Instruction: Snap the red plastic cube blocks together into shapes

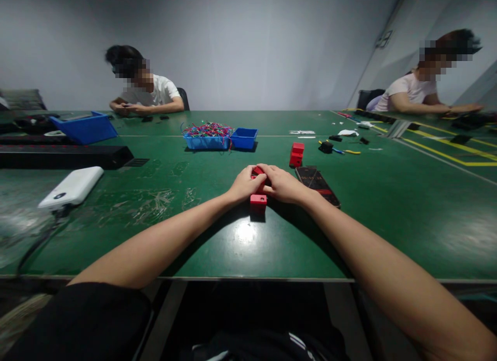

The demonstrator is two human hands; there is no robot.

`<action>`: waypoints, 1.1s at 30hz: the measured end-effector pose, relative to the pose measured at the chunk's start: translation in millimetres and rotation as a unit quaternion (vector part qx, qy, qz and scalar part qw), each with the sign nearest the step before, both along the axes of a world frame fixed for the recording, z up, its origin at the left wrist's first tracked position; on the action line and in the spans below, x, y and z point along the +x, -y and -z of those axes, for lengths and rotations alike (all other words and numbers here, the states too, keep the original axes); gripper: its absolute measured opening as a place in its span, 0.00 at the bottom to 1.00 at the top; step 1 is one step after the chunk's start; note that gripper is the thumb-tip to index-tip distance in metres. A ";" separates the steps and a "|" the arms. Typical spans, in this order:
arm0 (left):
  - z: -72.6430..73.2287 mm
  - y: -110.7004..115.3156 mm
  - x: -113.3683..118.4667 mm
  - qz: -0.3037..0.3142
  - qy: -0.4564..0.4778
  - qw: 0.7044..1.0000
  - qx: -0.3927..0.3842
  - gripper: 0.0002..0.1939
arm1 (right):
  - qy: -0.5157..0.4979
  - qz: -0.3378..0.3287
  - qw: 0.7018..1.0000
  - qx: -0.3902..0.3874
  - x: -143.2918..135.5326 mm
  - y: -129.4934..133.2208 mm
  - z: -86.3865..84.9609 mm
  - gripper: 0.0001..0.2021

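Observation:
My left hand (247, 184) and my right hand (280, 183) meet over the green table, their fingers closed around a red block (258, 171) that is mostly covered by them. Just below the hands, on the near side, a red block end (258, 201) with a small dark hole shows. Whether it is joined to the piece between my fingers cannot be made out. Behind and to the right, two red blocks (297, 154) stand against each other. A dark phone (317, 185) with digits on its screen lies beside my right wrist.
A blue bin (207, 142) full of coloured wires touches a smaller blue bin (244, 137). At left are a white power bank (72, 187) with a cable, a black bar (66, 156) and a tilted blue bin (85, 128). Cable pieces (337, 149) lie right. Two people sit across the table.

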State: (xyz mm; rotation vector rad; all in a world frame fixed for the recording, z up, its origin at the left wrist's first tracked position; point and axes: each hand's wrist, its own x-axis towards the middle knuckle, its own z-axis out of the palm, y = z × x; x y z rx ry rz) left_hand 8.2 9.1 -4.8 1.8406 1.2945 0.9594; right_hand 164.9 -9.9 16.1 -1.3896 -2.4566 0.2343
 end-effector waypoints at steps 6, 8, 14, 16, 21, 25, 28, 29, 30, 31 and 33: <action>6.4 0.6 -3.5 0.003 -0.096 0.984 0.149 0.19 | -0.086 -0.061 0.994 0.015 -3.0 -3.6 7.8 0.36; 6.2 2.0 -4.8 -0.024 -0.144 0.976 0.162 0.22 | -0.110 -0.075 0.991 0.013 -3.9 -3.7 8.1 0.37; -3.5 9.4 -8.4 -0.057 -0.270 0.949 0.154 0.21 | -0.062 -0.046 0.997 -0.004 -4.2 -1.2 2.7 0.21; -5.4 10.4 -9.2 -0.044 -0.282 0.945 0.158 0.20 | -0.058 -0.049 0.997 0.005 -4.3 -0.9 1.7 0.16; -4.7 9.9 -10.1 -0.016 -0.297 0.939 0.175 0.20 | -0.079 -0.068 0.994 0.033 -6.5 -3.5 3.5 0.09; -4.5 9.2 -10.1 -0.010 -0.307 0.934 0.183 0.20 | -0.114 -0.099 0.986 0.076 -6.8 -9.6 7.2 0.07; -5.3 9.8 -9.9 -0.014 -0.292 0.935 0.202 0.18 | -0.150 -0.107 0.980 0.079 -5.8 -11.4 7.2 0.05; -5.5 10.4 -9.7 -0.018 -0.277 0.937 0.210 0.18 | -0.166 -0.101 0.978 0.078 -5.6 -10.9 6.2 0.04; -5.7 11.1 -9.4 -0.024 -0.256 0.941 0.218 0.17 | -0.185 -0.092 0.976 0.076 -5.4 -9.8 4.8 0.04; -5.6 11.9 -8.9 -0.032 -0.230 0.946 0.225 0.17 | -0.209 -0.081 0.972 0.074 -5.5 -8.5 3.1 0.04; -5.0 13.1 -7.6 -0.045 -0.171 0.956 0.233 0.18 | -0.269 -0.059 0.959 0.068 -5.7 -6.1 -0.8 0.06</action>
